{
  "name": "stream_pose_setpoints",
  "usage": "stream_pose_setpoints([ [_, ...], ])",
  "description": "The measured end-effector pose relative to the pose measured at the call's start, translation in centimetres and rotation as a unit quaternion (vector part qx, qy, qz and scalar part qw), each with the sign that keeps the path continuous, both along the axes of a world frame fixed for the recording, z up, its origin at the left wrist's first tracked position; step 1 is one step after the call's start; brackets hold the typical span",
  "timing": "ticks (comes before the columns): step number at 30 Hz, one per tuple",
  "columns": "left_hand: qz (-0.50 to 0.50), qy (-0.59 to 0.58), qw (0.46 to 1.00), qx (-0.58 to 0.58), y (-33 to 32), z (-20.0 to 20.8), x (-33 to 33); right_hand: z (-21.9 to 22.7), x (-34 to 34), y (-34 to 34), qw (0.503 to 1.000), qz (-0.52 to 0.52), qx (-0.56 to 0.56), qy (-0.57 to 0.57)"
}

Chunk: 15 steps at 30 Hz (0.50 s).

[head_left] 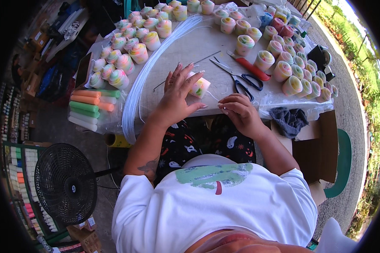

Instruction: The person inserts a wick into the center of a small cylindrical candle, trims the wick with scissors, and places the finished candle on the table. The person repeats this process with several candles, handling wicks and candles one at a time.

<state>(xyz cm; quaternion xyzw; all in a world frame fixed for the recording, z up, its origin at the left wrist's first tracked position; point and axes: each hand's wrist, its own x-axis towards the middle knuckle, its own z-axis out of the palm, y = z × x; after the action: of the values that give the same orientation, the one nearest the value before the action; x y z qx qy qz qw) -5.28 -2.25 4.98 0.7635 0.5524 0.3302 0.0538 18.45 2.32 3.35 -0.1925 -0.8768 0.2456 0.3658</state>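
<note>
A white candle with coloured swirls (200,87) lies tilted on its side near the table's front edge. My left hand (179,93) rests against its left side, fingers stretched and spread, the thumb apart from it. From the candle's lower right a thin white wick (213,98) runs toward my right hand (239,110). The fingers of that hand are pinched together on the wick's end. Just beyond lie open scissors with dark handles (247,81) and a red-handled knife (253,69). A thin metal rod (188,71) lies behind my left hand.
A long bundle of white wicks (144,80) curves along the table's left side. Rows of swirled candles (124,64) stand at left, more (299,80) at right. Bagged coloured sticks (84,101) lie front left. A dark cloth (289,120) hangs by an open carton (314,147). A fan (65,183) stands left.
</note>
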Motion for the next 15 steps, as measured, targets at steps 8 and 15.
stream_pose_setpoints([
  [8, -0.039, 0.053, 0.996, 0.061, 0.0, -1.6, 3.8, -1.6, -1.3, -0.3, 0.943, -0.102, -0.287, 0.136],
  [15, -0.003, -0.056, 0.987, 0.147, 0.7, -1.2, 3.9, -0.9, -1.6, -0.1, 0.951, -0.119, -0.265, 0.108],
])
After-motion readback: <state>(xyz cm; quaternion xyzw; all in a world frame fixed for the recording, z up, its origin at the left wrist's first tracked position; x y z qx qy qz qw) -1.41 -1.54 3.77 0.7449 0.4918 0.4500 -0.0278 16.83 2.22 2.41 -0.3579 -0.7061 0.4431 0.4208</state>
